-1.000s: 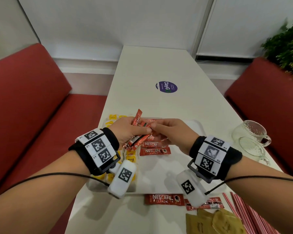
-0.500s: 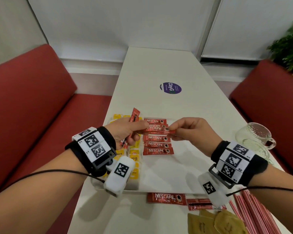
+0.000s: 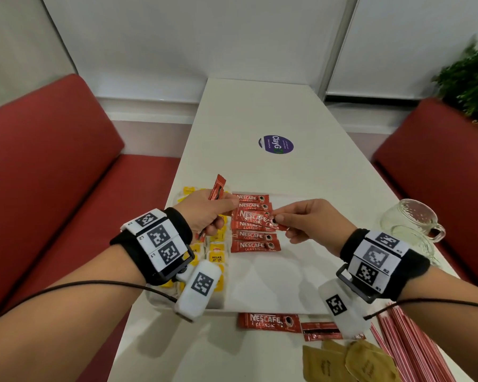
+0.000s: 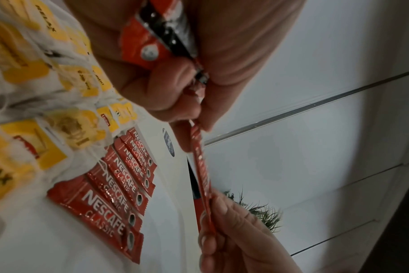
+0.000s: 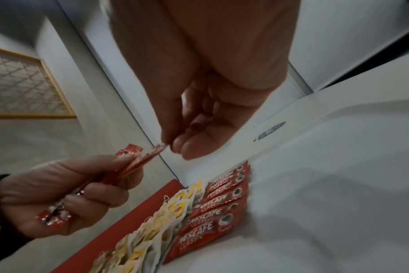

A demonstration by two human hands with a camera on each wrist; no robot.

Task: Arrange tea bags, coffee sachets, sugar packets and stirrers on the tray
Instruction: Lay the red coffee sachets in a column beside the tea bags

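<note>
My left hand (image 3: 226, 208) grips a small bundle of red coffee sachets (image 4: 156, 42); one end of the bundle (image 3: 218, 186) sticks up past the knuckles. My right hand (image 3: 278, 219) pinches the right end of one Nescafé sachet (image 3: 253, 216), whose left end still lies at the left fingertips. It hangs just above a row of several sachets (image 3: 255, 246) lying side by side on the white tray (image 3: 273, 282). Yellow-tagged tea bags (image 3: 216, 256) fill the tray's left side, partly hidden by my left wrist.
In front of the tray lie two more sachets (image 3: 268, 322), brown sugar packets (image 3: 342, 362) and a bundle of red stirrers (image 3: 414, 346). Glass mugs (image 3: 414, 224) stand at the right table edge. A purple sticker (image 3: 276, 144) marks the far tabletop. Red benches flank the table.
The hands were pressed together over the tray; the right hand has drawn one sachet out of the left hand's bundle toward the right, and the hands now stand apart.
</note>
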